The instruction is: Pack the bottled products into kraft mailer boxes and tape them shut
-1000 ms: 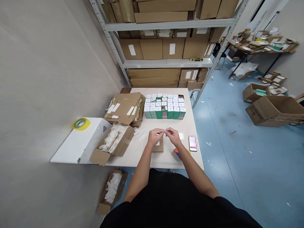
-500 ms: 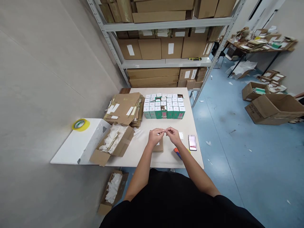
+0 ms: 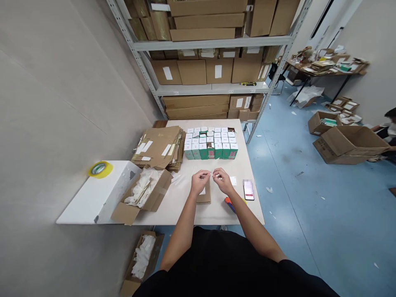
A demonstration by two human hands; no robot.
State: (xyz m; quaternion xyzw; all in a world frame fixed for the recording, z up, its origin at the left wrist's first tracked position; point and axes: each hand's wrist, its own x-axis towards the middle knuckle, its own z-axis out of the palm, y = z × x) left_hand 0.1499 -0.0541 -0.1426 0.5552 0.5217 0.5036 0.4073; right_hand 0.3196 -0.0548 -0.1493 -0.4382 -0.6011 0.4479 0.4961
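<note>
Above the front part of the table, my left hand (image 3: 200, 181) and my right hand (image 3: 223, 180) are close together with fingertips pinched. Something thin and pale seems to be between them, too small to name. Beneath lies a flat brown cardboard package (image 3: 203, 199) with a white label, partly covered by my left hand. An orange and blue tool (image 3: 229, 203) rests beside my right forearm, which partly hides it. Right of my right hand are a small white card (image 3: 233, 180) and a phone (image 3: 248, 189) with its screen lit.
Green and white boxes (image 3: 211, 152) stand in rows at the table's back. Flattened cardboard (image 3: 161, 140) is stacked left, behind an open carton (image 3: 159, 192) of white paper. Yellow tape (image 3: 100, 169) sits on a white block. Shelving (image 3: 213, 43) rises behind; a person (image 3: 391, 132) is far right.
My fingertips have parted slightly, while both hands stay over the cardboard package. The view has tilted up a little, and more of the person at the far right shows.
</note>
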